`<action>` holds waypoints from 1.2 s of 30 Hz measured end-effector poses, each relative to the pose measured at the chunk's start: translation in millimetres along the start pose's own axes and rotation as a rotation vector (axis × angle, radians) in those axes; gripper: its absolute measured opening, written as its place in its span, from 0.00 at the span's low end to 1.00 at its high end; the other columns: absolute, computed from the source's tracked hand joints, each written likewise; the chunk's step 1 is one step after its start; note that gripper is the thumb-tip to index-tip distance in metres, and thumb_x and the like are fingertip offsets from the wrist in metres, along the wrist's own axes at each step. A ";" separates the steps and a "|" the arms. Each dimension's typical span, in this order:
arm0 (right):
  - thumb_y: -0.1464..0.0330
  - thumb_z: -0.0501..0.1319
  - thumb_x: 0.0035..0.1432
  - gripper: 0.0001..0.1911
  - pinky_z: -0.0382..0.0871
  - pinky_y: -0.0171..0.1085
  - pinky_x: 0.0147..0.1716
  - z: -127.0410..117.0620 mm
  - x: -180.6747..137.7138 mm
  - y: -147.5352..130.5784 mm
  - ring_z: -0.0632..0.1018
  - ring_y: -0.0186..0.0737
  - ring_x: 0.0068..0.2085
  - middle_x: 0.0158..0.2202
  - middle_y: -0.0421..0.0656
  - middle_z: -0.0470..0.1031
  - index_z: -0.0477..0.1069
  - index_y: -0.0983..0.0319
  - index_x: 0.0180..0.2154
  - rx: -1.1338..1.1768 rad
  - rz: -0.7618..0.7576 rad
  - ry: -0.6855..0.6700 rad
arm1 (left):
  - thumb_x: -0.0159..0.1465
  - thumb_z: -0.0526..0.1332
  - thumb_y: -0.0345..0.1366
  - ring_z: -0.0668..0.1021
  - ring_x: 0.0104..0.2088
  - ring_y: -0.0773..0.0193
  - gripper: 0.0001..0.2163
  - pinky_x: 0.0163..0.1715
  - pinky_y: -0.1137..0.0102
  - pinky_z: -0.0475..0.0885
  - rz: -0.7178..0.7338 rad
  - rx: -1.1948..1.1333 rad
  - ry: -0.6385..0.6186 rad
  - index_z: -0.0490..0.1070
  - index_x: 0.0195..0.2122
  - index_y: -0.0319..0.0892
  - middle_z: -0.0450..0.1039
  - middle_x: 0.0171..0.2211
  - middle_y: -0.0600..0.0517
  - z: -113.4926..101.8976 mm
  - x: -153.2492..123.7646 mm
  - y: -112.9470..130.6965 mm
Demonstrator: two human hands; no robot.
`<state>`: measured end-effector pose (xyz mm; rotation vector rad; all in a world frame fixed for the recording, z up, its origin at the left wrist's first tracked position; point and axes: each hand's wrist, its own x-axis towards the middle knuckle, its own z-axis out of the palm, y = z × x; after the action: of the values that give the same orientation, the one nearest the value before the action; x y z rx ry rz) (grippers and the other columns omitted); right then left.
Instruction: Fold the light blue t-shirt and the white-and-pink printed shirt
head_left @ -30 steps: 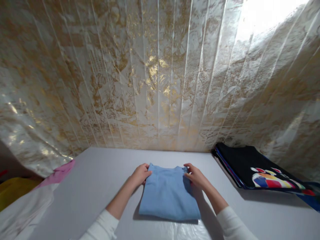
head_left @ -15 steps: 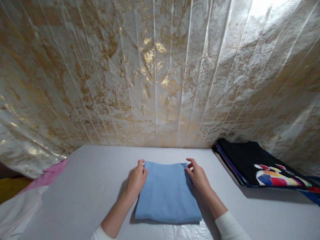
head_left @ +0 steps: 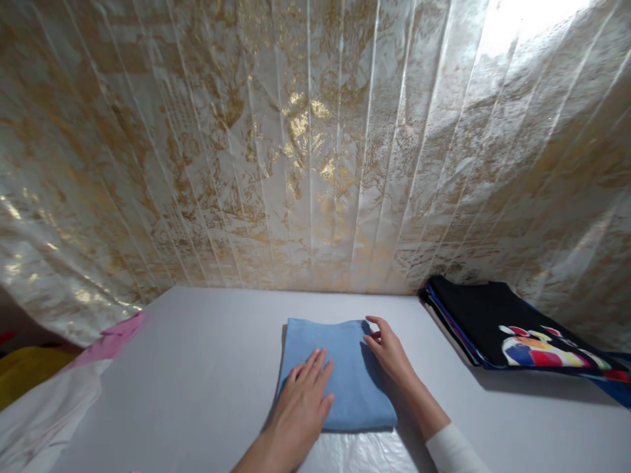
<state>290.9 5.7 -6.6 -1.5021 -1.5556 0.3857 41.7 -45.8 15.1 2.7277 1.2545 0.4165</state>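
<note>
My left hand (head_left: 303, 401) lay flat, fingers extended, on the folded blue garment (head_left: 351, 384), seemingly pressing its creases down, while my right hand (head_left: 390, 351), fingers loosely bent and unclenched, steadied the right edge.

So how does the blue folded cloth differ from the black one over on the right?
The blue cloth is plain; the black cloth carries a bright multicoloured print. The blue cloth lies on the table under the left hand, with the right hand at its edge; the black cloth sits untouched by the wall, atop other coloured layers. Both are folded flat.
</note>
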 end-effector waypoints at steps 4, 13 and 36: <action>0.65 0.55 0.53 0.21 0.73 0.45 0.42 -3.1 -19.3 -11.7 0.76 0.44 0.43 0.55 0.49 0.66 0.66 0.58 0.49 0.047 -0.032 -0.052 | 0.69 0.54 0.39 0.57 0.66 0.49 0.24 0.61 0.52 0.60 -0.077 0.022 -0.076 0.56 0.65 0.39 0.49 0.67 0.43 7.2 -10.4 9.6; 0.68 0.57 0.51 0.20 0.70 0.40 0.37 -30.0 -91.2 -31.4 0.74 0.40 0.35 0.46 0.45 0.70 0.68 0.58 0.48 0.085 0.092 -0.186 | 0.68 0.55 0.41 0.56 0.66 0.48 0.26 0.61 0.50 0.59 -0.138 0.069 -0.054 0.56 0.65 0.41 0.48 0.67 0.44 5.1 -10.0 13.7; 0.77 0.53 0.57 0.17 0.69 0.36 0.47 -32.8 -105.8 -36.7 0.74 0.40 0.48 0.47 0.45 0.69 0.66 0.58 0.47 0.038 -0.132 -0.220 | 0.66 0.61 0.41 0.75 0.45 0.56 0.10 0.50 0.54 0.66 -0.062 -0.180 0.028 0.73 0.37 0.39 0.74 0.41 0.49 17.4 183.5 3.9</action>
<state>276.6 -110.0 -2.0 -1.3548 -1.7985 0.5149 163.5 90.9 36.2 2.5352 1.2388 0.5356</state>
